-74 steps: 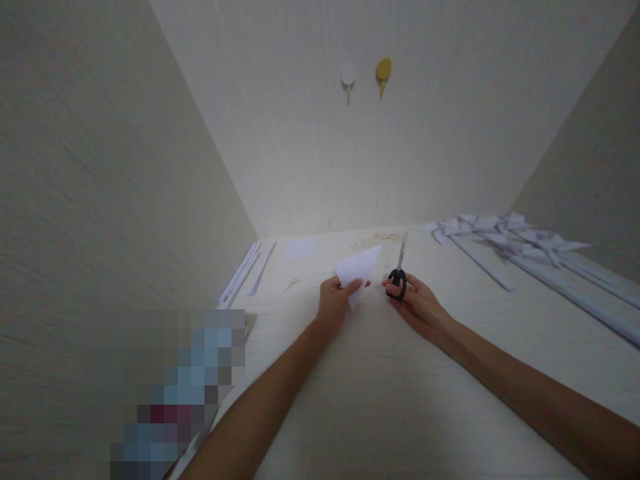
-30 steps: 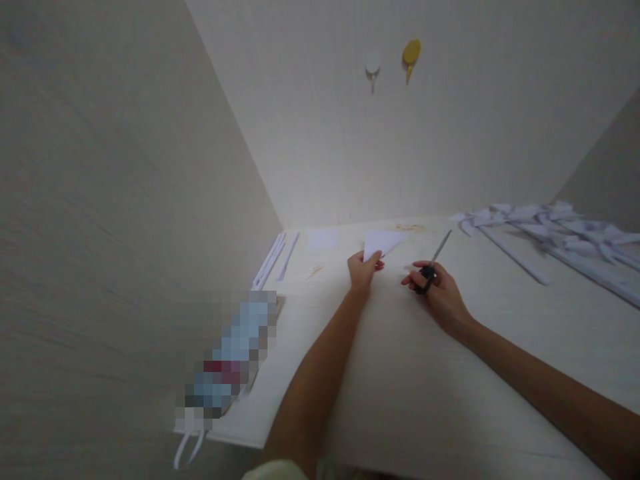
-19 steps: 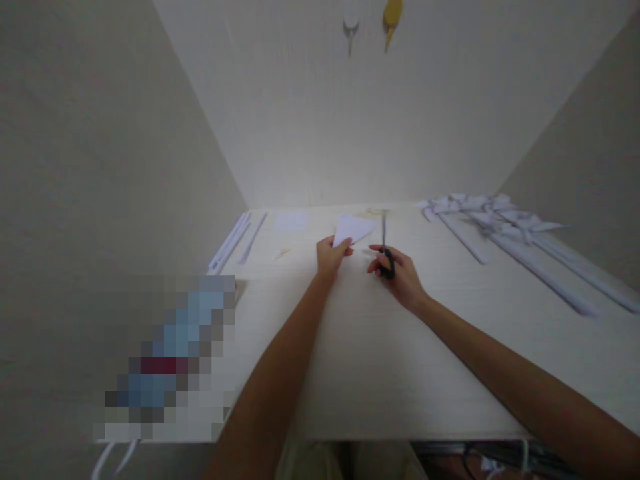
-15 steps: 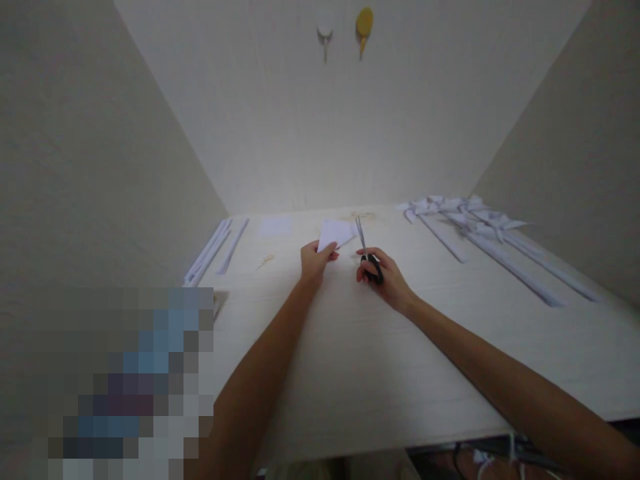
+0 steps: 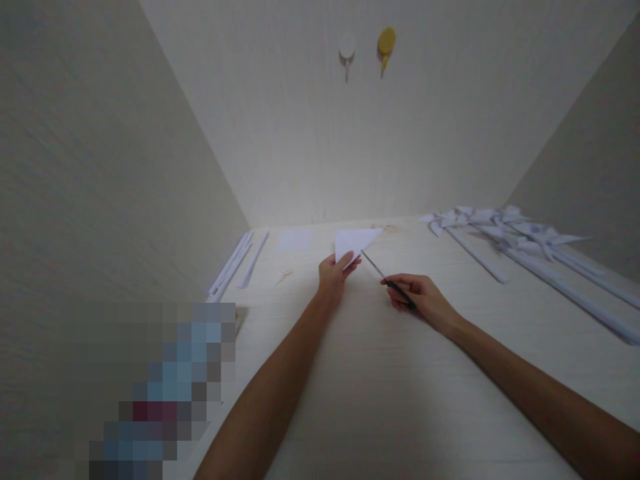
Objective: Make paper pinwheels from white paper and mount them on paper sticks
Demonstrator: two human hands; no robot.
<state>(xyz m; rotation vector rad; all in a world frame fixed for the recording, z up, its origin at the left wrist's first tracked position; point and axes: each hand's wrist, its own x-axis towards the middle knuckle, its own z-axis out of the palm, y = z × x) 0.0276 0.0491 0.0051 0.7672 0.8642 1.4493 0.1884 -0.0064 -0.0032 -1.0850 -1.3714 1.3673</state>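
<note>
My left hand (image 5: 334,275) pinches the near corner of a white paper triangle (image 5: 354,241) held just above the pale table (image 5: 380,373). My right hand (image 5: 421,298) grips black-handled scissors (image 5: 386,277). Their blades point up and left, and the tip lies close to the paper's near edge beside my left fingers.
Several white paper pinwheels on long rolled sticks (image 5: 505,233) lie at the back right. Rolled paper sticks (image 5: 240,261) and a small paper square (image 5: 293,240) lie at the back left. Two hooks, white (image 5: 347,48) and yellow (image 5: 385,41), hang on the back wall. Walls enclose both sides.
The scissors have swung from pointing away to pointing left, toward the paper. My right hand has drawn back toward me. My left hand keeps hold of the triangle.
</note>
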